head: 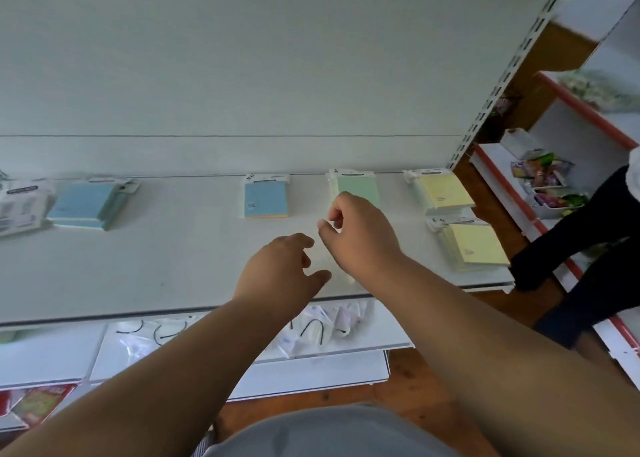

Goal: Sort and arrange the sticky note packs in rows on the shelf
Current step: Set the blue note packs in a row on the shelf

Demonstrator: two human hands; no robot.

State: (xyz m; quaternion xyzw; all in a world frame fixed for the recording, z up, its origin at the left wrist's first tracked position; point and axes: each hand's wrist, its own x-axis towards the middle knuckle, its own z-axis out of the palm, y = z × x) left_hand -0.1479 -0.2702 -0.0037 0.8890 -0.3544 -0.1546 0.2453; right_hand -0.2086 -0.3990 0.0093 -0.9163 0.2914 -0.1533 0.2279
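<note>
Sticky note packs lie along the back of a white shelf (pixel 138 266). A blue pack (pixel 266 198) sits in the middle, a green pack (pixel 360 187) to its right, and two yellow stacks (pixel 445 192) (pixel 476 245) at the right end. A blue stack (pixel 85 204) and a white-labelled pack (pixel 19 207) lie at the left. My right hand (pixel 360 235) hovers just in front of the green pack, fingers curled, holding nothing I can see. My left hand (pixel 280 269) is over the bare shelf below it, fingers apart and empty.
Below the shelf's front edge lies a lower shelf with clear bagged items (pixel 311 328). Red packets (pixel 38 404) sit at lower left. Another shelf unit with colourful packets (pixel 543 176) stands to the right, where a person in dark clothing (pixel 588 245) stands close by.
</note>
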